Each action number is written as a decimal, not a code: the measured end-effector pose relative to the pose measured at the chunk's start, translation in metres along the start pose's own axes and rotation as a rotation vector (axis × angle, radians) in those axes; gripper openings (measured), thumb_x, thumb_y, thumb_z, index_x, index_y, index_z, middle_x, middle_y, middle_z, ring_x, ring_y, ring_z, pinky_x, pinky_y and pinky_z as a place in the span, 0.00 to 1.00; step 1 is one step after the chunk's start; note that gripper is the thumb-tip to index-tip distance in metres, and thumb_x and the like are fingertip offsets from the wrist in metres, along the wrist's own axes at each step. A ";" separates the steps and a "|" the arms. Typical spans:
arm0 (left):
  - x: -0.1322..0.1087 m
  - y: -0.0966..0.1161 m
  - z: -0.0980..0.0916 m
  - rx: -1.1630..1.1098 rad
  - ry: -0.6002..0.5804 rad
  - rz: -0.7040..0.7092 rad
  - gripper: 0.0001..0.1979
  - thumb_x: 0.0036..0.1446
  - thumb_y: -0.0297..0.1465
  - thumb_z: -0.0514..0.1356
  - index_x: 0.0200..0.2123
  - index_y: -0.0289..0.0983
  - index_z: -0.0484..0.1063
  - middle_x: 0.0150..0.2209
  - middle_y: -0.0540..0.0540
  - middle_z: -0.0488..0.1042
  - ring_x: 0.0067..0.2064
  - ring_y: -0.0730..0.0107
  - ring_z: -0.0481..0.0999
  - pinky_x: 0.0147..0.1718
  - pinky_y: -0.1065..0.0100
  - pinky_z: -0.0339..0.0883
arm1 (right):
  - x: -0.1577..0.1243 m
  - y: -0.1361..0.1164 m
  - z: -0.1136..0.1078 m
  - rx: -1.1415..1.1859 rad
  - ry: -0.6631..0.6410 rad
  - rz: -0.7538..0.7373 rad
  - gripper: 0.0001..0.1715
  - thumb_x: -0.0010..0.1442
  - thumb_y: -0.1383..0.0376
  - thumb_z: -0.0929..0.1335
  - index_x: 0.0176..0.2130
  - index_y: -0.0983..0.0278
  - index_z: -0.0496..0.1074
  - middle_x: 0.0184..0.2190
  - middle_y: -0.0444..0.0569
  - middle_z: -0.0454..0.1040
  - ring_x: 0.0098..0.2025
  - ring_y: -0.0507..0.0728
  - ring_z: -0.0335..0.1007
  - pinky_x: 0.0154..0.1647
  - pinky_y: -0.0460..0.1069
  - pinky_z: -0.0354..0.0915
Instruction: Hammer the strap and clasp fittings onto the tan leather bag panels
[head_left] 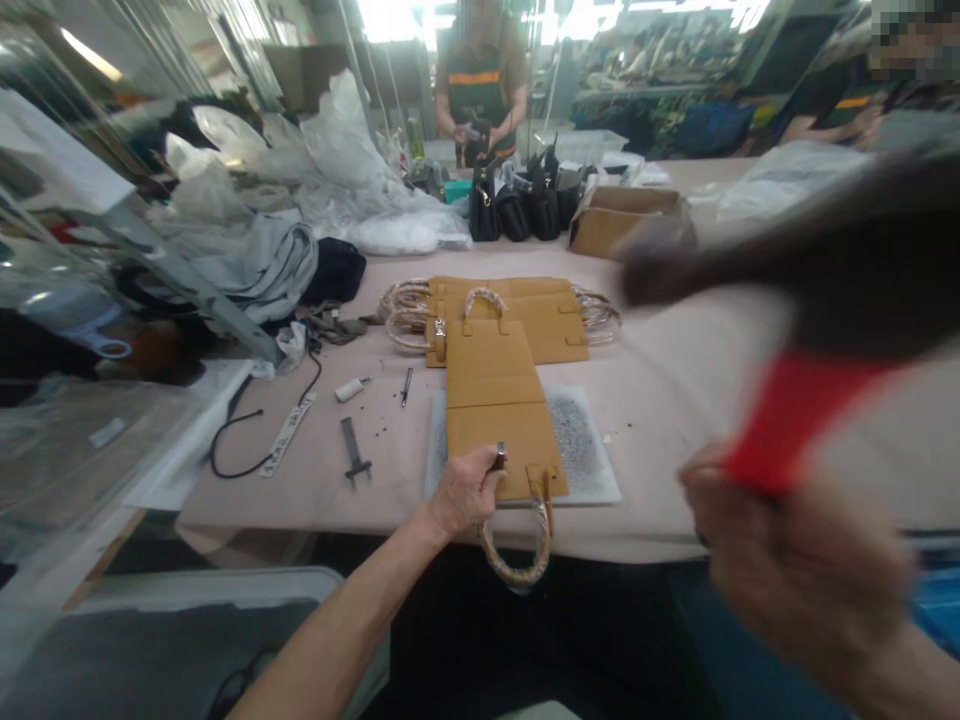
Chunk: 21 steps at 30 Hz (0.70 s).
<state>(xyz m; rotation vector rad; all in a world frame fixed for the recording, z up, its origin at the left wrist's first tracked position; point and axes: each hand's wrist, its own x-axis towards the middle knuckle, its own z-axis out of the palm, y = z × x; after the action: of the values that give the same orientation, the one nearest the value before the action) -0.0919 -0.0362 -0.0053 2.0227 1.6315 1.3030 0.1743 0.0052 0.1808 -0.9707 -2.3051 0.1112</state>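
Observation:
A tan leather bag panel [495,375] with wrapped handles at both ends lies on a pale, speckled board [592,460] at the table's front edge. My left hand [466,492] pinches a short metal punch [501,455] upright against the panel's near end, left of the handle tabs. One wrapped handle [517,575] hangs over the edge. Raised at the right, my right hand [802,560] is wrapped round the red grip of a hammer [847,260]. The dark head is smeared by motion and stands well above the panel.
Behind lies a stack of similar tan panels [551,345]. To the left are a metal caliper-like tool [354,452], a thin metal rod [406,387], a white tube [351,389] and a black cord [217,450]. Black bags [517,205], a cardboard box [626,215] and a co-worker [480,100] are farther back.

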 end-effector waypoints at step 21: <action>0.006 0.010 -0.016 -0.147 -0.043 -0.104 0.04 0.63 0.27 0.61 0.41 0.37 0.74 0.35 0.48 0.78 0.36 0.70 0.78 0.38 0.71 0.72 | 0.020 0.050 0.155 0.061 -0.567 0.578 0.15 0.59 0.57 0.70 0.41 0.65 0.74 0.32 0.50 0.76 0.32 0.57 0.71 0.31 0.49 0.56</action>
<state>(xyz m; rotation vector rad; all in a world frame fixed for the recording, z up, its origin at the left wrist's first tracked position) -0.0969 -0.0399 0.0137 1.8429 1.5518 1.2925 0.1048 0.0790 0.0518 -1.7190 -2.3958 0.7769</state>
